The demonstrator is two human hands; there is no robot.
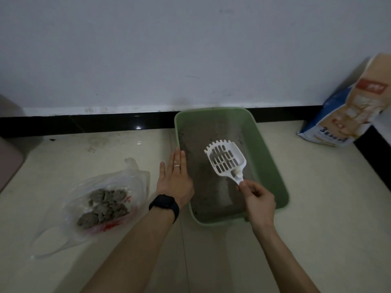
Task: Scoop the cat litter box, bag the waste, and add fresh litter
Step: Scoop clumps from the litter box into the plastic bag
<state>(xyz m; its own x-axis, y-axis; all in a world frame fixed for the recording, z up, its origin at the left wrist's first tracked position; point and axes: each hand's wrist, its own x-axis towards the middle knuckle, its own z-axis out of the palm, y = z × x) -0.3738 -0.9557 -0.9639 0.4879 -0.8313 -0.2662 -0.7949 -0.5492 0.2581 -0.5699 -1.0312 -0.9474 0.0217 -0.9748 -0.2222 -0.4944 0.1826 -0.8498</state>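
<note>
My right hand (257,199) pinches the white scoop (225,160) over the green litter box (267,149), my left hand (174,180) lies flat-fingered on its left rim; the litter sack (351,111) reads "3".

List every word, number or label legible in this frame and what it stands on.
"3": blue band low on the litter bag; the characters after it are too blurred to read.
Red patch high on the litter bag: white lettering, unreadable.
Red print on the plastic waste bag: crumpled, unreadable.
</note>
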